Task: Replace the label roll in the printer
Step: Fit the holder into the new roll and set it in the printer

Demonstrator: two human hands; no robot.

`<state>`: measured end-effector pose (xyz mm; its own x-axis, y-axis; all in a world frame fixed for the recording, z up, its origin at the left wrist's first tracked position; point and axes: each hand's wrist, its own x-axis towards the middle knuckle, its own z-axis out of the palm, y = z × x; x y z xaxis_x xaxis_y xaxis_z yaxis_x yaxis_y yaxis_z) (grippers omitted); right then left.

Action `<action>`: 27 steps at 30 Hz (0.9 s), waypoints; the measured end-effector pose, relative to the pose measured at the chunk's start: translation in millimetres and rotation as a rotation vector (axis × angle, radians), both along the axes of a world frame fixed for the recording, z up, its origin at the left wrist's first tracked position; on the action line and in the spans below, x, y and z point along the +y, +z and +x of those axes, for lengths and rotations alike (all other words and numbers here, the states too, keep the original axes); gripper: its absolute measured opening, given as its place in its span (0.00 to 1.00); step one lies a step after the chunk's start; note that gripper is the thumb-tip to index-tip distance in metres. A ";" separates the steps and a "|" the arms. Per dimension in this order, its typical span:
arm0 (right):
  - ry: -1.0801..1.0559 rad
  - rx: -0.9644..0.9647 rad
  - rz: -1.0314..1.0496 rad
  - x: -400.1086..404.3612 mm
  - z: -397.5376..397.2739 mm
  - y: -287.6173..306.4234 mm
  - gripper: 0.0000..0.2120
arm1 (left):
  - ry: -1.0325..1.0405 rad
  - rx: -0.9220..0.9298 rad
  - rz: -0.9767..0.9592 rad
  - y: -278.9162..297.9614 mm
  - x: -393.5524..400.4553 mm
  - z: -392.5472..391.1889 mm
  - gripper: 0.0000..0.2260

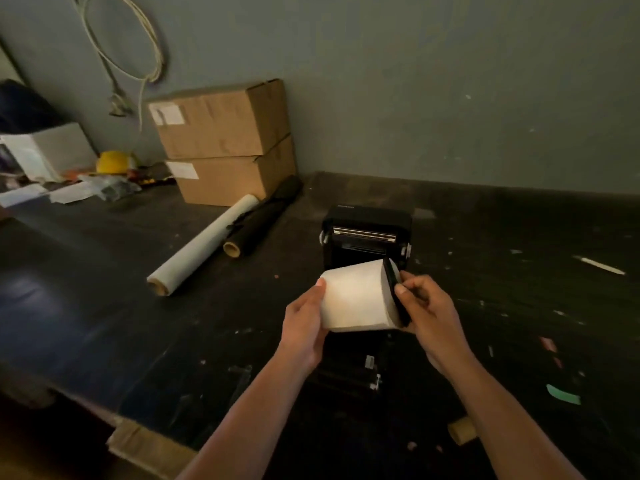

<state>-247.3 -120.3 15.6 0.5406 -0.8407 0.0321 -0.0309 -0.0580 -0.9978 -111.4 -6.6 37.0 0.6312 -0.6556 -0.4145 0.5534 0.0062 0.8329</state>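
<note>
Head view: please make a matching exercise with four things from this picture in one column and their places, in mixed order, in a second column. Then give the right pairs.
Things:
1. white label roll
2. cardboard boxes
3. coiled cable
4. long white roll

Places:
A. hanging on the wall
B. lying on the table beside a black roll
C. held between the left hand and the right hand, above the open printer
D. stacked against the wall

Pairs: 1-C, 2-D, 3-A, 4-B
</note>
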 end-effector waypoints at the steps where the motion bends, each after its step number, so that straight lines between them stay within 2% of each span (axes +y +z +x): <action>1: -0.019 0.009 0.024 3.9 7.4 0.7 0.04 | -0.016 -0.009 -0.006 -1.6 2.3 9.6 0.05; 6: -0.174 0.149 -0.116 14.2 30.8 -1.2 0.03 | -0.107 -0.044 -0.021 -8.9 4.9 46.9 0.06; 8: -0.193 0.176 -0.108 16.3 32.5 -2.4 0.04 | -0.139 -0.076 -0.027 -9.9 1.6 54.5 0.06; 12: -0.240 0.057 0.013 17.5 29.9 -7.1 0.04 | -0.244 -0.134 -0.048 -14.2 -6.6 61.4 0.10; 14: -0.275 0.038 0.045 14.3 27.1 -9.5 0.04 | -0.299 -0.140 -0.052 -15.7 -11.7 62.9 0.08; 17: -0.290 0.021 0.082 7.6 24.0 -16.9 0.04 | -0.353 -0.190 -0.065 -18.6 -22.0 67.2 0.11; 21: -0.306 0.010 0.148 -4.6 25.1 -30.9 0.05 | -0.371 -0.261 -0.042 -24.4 -34.9 71.8 0.13; 27: -0.286 0.037 0.117 -17.6 37.7 -45.4 0.07 | -0.363 -0.302 0.014 -39.5 -46.6 78.1 0.14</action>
<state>-209.5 -137.9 -29.8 0.2809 -0.9556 -0.0893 -0.0654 0.0738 -0.9951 -33.4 -53.2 -2.5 0.4561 -0.8517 -0.2581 0.2506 -0.1554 0.9555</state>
